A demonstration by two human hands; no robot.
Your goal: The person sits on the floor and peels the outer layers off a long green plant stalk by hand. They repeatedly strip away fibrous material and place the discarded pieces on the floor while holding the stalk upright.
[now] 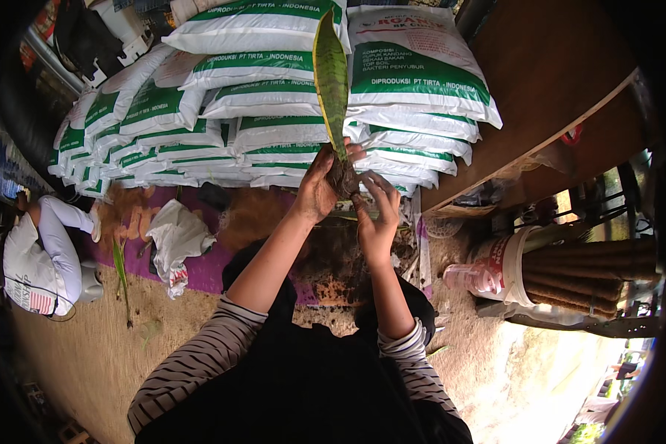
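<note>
A snake plant leaf with yellow edges [331, 77] stands upright in front of me, a dark clump of roots and soil [342, 178] at its base. My left hand [318, 186] grips the clump and the foot of the leaf from the left side. At the right of the clump is my right hand [378, 213], its fingers bent and parted, thumb near the roots; whether its fingertips press on them cannot be told. Soil marks both hands. Below them, dark loose soil [330, 255] lies spread over a purple sheet [216, 273].
Stacked white and green sacks of planting medium [277, 66] rise ahead. On the left are a crumpled white sack [178, 238], a loose snake plant leaf [120, 266] and a seated person [39, 266]. A white bucket [513, 272] holding brown poles [577, 277] and a wooden board [533, 83] are right.
</note>
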